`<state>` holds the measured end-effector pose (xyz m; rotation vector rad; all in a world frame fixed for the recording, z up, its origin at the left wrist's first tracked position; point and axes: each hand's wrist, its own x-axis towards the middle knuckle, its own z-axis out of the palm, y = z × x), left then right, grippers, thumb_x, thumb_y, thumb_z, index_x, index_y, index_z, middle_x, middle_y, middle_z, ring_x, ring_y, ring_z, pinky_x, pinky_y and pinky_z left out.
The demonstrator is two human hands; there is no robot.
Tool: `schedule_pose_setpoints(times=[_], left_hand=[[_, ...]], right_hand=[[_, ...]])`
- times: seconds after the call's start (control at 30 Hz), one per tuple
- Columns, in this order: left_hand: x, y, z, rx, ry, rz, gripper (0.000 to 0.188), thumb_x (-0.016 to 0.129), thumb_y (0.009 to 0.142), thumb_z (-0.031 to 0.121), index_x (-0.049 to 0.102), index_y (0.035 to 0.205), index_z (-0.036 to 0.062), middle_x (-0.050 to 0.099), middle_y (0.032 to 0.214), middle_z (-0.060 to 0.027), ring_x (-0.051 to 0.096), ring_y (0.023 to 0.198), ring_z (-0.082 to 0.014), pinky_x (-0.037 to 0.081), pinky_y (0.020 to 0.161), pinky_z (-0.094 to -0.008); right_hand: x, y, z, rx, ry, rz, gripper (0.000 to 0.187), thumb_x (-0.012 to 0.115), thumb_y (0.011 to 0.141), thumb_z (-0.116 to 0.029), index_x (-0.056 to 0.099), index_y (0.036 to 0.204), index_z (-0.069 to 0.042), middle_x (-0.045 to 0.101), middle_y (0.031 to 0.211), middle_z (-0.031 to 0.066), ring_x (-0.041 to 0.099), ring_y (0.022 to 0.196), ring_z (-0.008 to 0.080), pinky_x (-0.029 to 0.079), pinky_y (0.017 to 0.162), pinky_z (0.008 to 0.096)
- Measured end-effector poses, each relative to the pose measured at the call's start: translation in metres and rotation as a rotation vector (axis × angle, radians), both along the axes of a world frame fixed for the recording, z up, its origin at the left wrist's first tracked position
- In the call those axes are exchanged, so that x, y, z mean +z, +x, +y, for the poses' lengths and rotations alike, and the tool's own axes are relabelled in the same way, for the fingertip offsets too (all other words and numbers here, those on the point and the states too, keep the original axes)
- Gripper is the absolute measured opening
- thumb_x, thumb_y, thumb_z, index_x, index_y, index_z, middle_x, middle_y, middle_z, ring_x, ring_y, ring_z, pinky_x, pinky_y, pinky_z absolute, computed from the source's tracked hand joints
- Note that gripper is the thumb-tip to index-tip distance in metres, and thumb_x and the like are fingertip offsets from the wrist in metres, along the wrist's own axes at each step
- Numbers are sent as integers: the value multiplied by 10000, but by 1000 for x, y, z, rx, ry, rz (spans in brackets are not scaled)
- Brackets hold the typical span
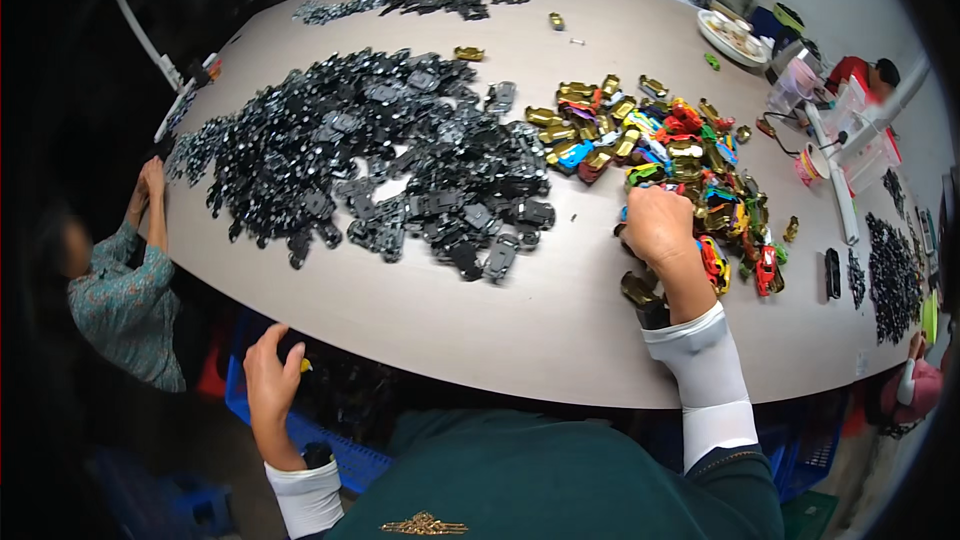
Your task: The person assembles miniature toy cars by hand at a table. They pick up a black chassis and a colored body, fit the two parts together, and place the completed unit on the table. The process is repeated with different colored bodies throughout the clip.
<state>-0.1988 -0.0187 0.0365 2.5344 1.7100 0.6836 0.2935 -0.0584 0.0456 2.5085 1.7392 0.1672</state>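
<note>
Head view: right hand [657,225] rests knuckles-up on the pile of coloured toy car bodies [668,155] (grip hidden, cannot tell); left hand [272,378], fingers loosely spread and holding nothing, hangs over the blue crate [345,450] below the table [560,310].

A white plate [722,40] sits at the table's [560,310] far edge — a blue crate [340,452] below.

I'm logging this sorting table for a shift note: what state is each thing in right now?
Heap of black plastic toy-car bases: loose, spread over the table.
Pile of coloured and gold toy-car shells: heaped, unsorted.
Right hand: resting on the coloured pile, grip hidden.
Left hand: open, below the table edge, over a blue plastic crate.
White round plate: filled.
</note>
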Motion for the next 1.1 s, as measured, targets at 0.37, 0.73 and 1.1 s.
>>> schedule_pose_setpoints(times=[0.37,0.73,1.1], left_hand=[[-10,196,52,-642,-74,-94,345,656,701,-79,672,1019,52,544,1013,-125,544,964,-290,475,809,-355],[-7,238,58,-697,-341,-541,322,714,789,35,630,1096,-16,605,980,-83,599,829,-188,499,712,-280],[-42,279,62,-588,-1135,-1239,248,586,939,69,572,1172,-14,655,1032,-48,613,836,-63,521,705,-212]], right_hand=[[-20,-26,15,241,255,573,219,635,663,-182,627,665,36,600,657,272,620,631,423,518,628,463],[-46,-43,26,214,445,982,149,593,684,-83,624,783,24,582,594,155,573,530,227,466,547,348],[-17,-39,18,67,261,1929,179,699,823,-72,659,988,-17,631,782,-10,444,547,3,294,435,186]])
